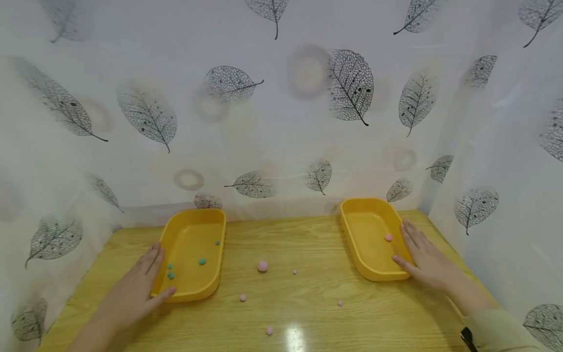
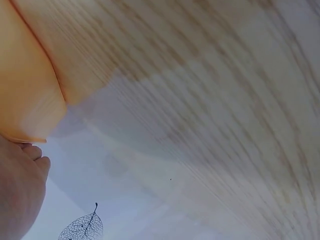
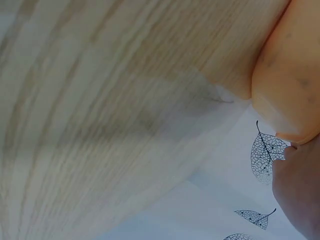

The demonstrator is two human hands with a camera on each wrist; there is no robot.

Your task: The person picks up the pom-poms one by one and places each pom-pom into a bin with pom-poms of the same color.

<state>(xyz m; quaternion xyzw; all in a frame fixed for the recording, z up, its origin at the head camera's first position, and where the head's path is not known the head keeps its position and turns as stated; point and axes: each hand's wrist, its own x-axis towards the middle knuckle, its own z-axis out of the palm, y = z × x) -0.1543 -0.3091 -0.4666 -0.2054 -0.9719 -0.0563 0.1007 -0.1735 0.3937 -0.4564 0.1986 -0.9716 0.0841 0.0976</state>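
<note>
On the left of the table, a yellow tray (image 1: 211,292) holds several small teal balls (image 1: 202,261). My left hand (image 1: 132,288) rests against its left side, fingers extended along the rim and thumb at the near left corner. A second yellow tray (image 1: 356,254) stands at the right with one pink ball (image 1: 388,237) inside. Against that tray's right side lies my right hand (image 1: 428,256), fingers spread and thumb at the rim. Each wrist view shows only part of a hand beside a tray wall; the fingertips are partly hidden there.
Between the trays, several pink balls of different sizes lie loose on the wooden table (image 1: 303,239), the largest pink ball (image 1: 262,266) near the middle. A white curtain (image 1: 281,137) with leaf prints hangs behind the table and along both sides.
</note>
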